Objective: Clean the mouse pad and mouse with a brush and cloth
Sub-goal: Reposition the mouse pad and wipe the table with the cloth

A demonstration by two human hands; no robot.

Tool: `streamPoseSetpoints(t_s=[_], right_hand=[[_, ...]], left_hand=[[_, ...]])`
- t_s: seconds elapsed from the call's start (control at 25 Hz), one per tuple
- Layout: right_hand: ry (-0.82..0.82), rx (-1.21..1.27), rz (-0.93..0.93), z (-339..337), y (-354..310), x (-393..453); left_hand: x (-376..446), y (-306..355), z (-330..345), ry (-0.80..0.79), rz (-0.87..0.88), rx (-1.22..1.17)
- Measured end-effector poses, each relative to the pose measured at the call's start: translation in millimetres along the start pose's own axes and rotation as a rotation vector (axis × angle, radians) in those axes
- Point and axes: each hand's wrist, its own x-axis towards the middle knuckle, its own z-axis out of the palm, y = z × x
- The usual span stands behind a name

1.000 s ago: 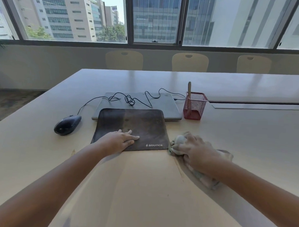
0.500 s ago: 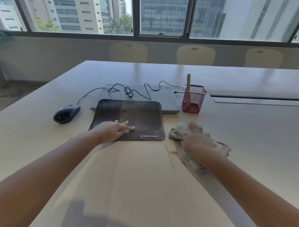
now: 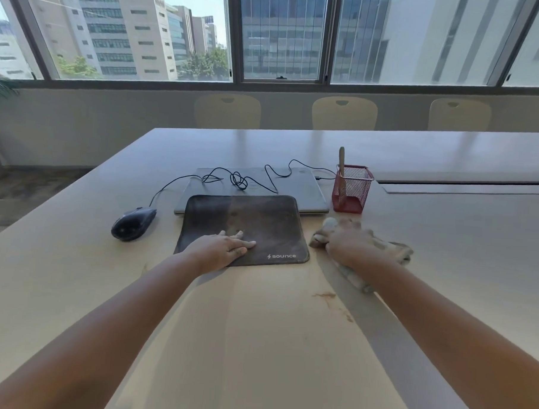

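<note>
Head view looks down a pale table at a dark mouse pad lying flat, its long axis running left to right and its near edge facing the person, the white "sounce" logo at the near right corner reading upright. Its far edge overlaps a closed grey laptop. The left hand rests flat on the pad's near left part, fingers straight and together, pointing right and slightly away. The right hand, blurred, presses down on a crumpled pale cloth on the table just right of the pad; whether the fingers curl into the fabric I cannot tell. A black mouse sits left of the pad, apart from it, its long axis pointing away and to the right, its cable looping over the laptop. A brush stands nearly upright in a red mesh holder beside the laptop's right edge. Compared with half a second ago, the left hand lies on the same spot of the pad, while the right hand and cloth sit a little farther from the brown smear on the table.
</note>
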Motion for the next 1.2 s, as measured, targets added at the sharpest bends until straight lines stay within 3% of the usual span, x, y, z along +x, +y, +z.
streamPoseSetpoints(t_s=[0.28,0.48,0.56,0.68,0.76,0.84,0.96,1.08,1.2], right_hand=[[0.07,-0.071,-0.095,13.1,-5.7,-69.0],[0.109,0.022,-0.352,24.6,11.3,-123.0],[0.137,0.167,-0.209,12.5,41.1,-116.2],[0.141,0.202,0.232,1.3,90.8,-107.0],[0.122,0.167,0.482,15.5,91.2,-112.3],[0.153,0.119,0.573,28.3,62.1,-121.3],[0.089,0.058,0.45,35.3,-2.1,-132.9],[0.044,-0.023,0.145,42.1,-68.4,-148.4],[0.073,0.111,-0.014,29.5,-81.3,-160.5]], left_hand=[[-0.6,-2.2,-1.5,-0.009,0.02,0.037],[-1.5,0.4,-2.6,-0.028,0.032,0.067],[-2.6,0.6,-3.7,-0.019,0.034,0.071],[-3.7,0.5,-3.9,-0.01,0.039,0.061],[-4.0,0.8,-2.0,-0.007,0.038,0.069],[-3.0,-0.2,-0.7,-0.003,0.034,0.071],[0.1,-1.9,-1.7,-0.002,0.029,0.057],[1.0,-3.0,-0.3,-0.014,0.031,0.068],[1.2,-2.0,-2.9,-0.036,0.031,0.044]])
